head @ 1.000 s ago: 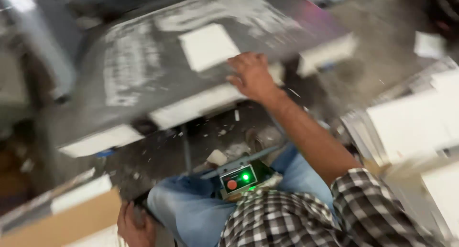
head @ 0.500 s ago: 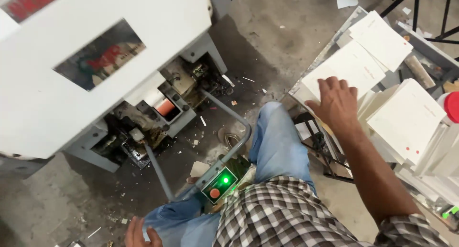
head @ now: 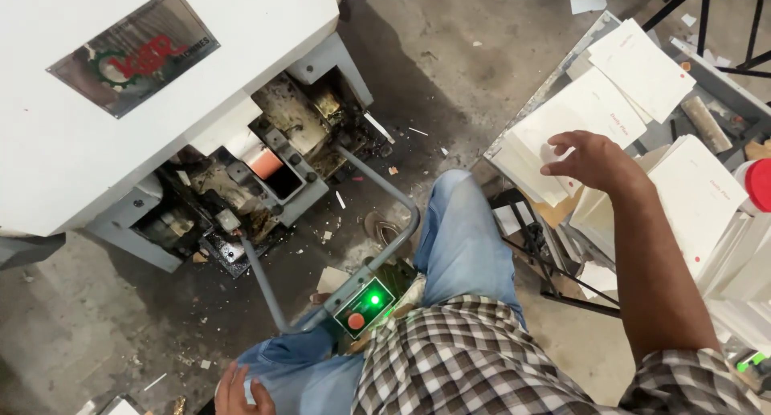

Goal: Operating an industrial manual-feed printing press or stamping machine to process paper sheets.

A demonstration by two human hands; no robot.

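My right hand (head: 590,160) hovers with fingers spread just over a stack of white printed sheets (head: 562,138) on a metal rack at the right. It touches or nearly touches the top sheet and holds nothing. My left hand (head: 234,389) rests low at the bottom edge, fingers apart, on my left knee in blue jeans. Between my knees sits a small control box (head: 365,307) with a lit green lamp and a red button.
A large white machine (head: 120,86) with an open, greasy mechanism (head: 257,182) fills the left. A grey bent metal bar (head: 385,190) runs from it to the control box. More white sheet stacks (head: 699,198) and a red-capped container (head: 755,182) lie at the right. Paper scraps litter the concrete floor.
The view has swung from the machine's top down to its base and the rack. My right hand moved from the machine bed to the sheet stack at the right. The left hand stayed on my knee.
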